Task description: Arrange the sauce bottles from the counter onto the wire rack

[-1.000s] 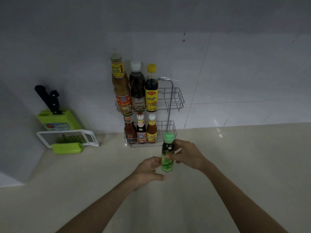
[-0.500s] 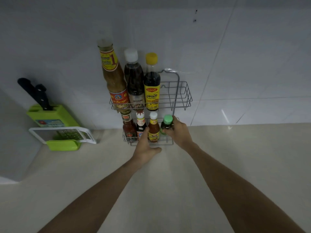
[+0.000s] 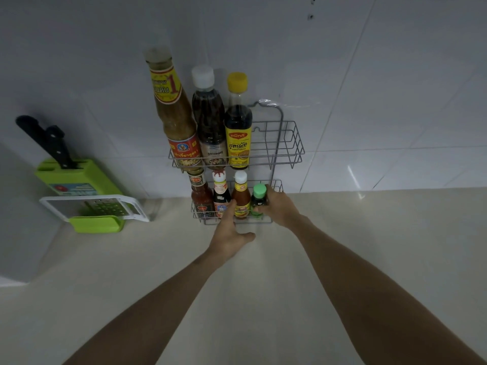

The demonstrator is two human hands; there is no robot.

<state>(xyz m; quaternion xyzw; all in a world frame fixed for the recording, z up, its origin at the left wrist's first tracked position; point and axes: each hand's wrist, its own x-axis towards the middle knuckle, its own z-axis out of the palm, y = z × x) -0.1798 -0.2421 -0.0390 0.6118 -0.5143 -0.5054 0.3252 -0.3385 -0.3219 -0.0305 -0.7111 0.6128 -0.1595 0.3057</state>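
Note:
A two-tier wire rack (image 3: 292,143) hangs on the tiled wall above the counter. Its upper tier holds three tall bottles: a tan sauce bottle (image 3: 174,114), a dark white-capped bottle (image 3: 209,117) and a yellow-capped bottle (image 3: 238,122). The lower tier holds three small bottles (image 3: 221,198), and at its right end stands a small green-capped bottle (image 3: 259,197). My right hand (image 3: 279,206) is shut on that green-capped bottle inside the lower tier. My left hand (image 3: 229,233) is open, its forefinger raised against the front of the lower tier by the orange-labelled bottle (image 3: 241,197).
A green knife block (image 3: 76,177) with black-handled knives stands at the left by the wall. A white and green grater (image 3: 95,209) lies in front of it. The pale counter (image 3: 369,246) runs along the wall. The upper tier's right half holds nothing.
My right hand carried the green-capped bottle from above the counter up into the right end of the lower tier. My left hand let go of it and moved to the rack's front.

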